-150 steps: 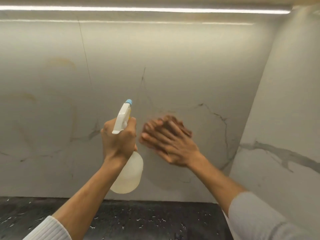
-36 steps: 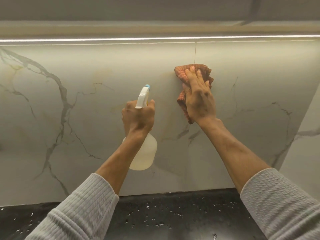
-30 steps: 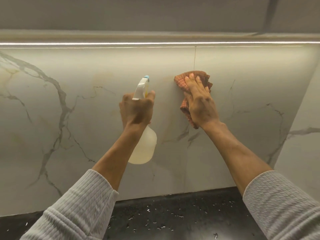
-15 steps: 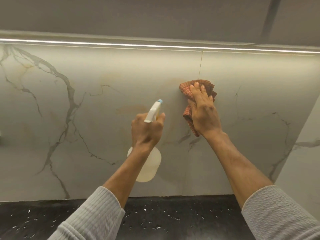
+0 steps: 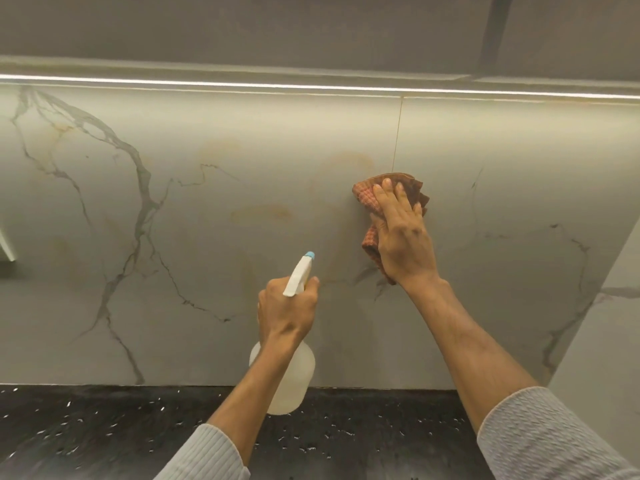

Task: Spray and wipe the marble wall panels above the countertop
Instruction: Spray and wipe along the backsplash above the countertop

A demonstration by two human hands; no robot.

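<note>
The marble wall panels (image 5: 194, 258) fill the view, pale with grey veins and faint yellowish rings. A vertical seam (image 5: 398, 133) splits two panels. My right hand (image 5: 401, 237) presses a folded orange-brown cloth (image 5: 367, 199) flat against the wall just below that seam. My left hand (image 5: 287, 306) grips a white spray bottle (image 5: 294, 382) by its neck, the blue-tipped nozzle (image 5: 309, 255) pointing up toward the wall, left of and below the cloth.
A black speckled countertop (image 5: 86, 431) runs along the bottom. A lit strip (image 5: 242, 85) under the upper cabinet (image 5: 277, 29) crosses the top. A side marble panel (image 5: 609, 341) closes the corner at right. A metal object (image 5: 7, 247) juts in at the left edge.
My right hand and the cloth have slid a little down the wall. My left hand with the bottle has dropped lower and moved to the right. The view has shifted left since five seconds ago.
</note>
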